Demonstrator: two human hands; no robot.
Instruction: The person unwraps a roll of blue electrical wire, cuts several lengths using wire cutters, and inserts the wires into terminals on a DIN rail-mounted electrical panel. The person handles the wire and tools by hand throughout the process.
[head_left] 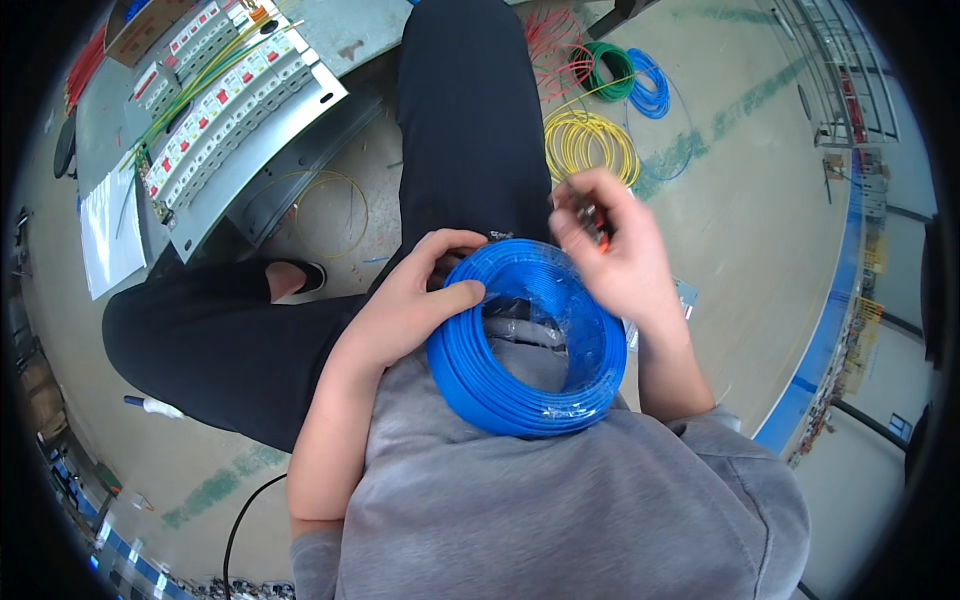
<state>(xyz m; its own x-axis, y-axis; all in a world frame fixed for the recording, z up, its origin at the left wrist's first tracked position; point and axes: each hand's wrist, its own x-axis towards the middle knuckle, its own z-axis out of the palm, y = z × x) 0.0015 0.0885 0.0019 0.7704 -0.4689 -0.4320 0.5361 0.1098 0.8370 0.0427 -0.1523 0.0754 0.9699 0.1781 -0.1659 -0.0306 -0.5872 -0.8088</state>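
"From where I stand, a seated worker steadies a blue wire coil [465, 390] against a gray shirt [560, 510], its open ring tilted upward. Which hand is nearer?"

"The left hand [405, 300], thumb lapped over the coil's left rim. The right hand [625, 245], closed around a blurred, red-handled tool [592, 222], is at the far right edge; whether it touches the wire, I cannot tell."

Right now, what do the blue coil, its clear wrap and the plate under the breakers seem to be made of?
Coil: probably plastic-coated wire, smooth and softly shiny; round turns lie side by side.
Wrap: likely thin plastic film, glossy; it is see-through, with creases and glints.
Plate: apparently sheet metal, smooth and silvery, slotted near one corner.
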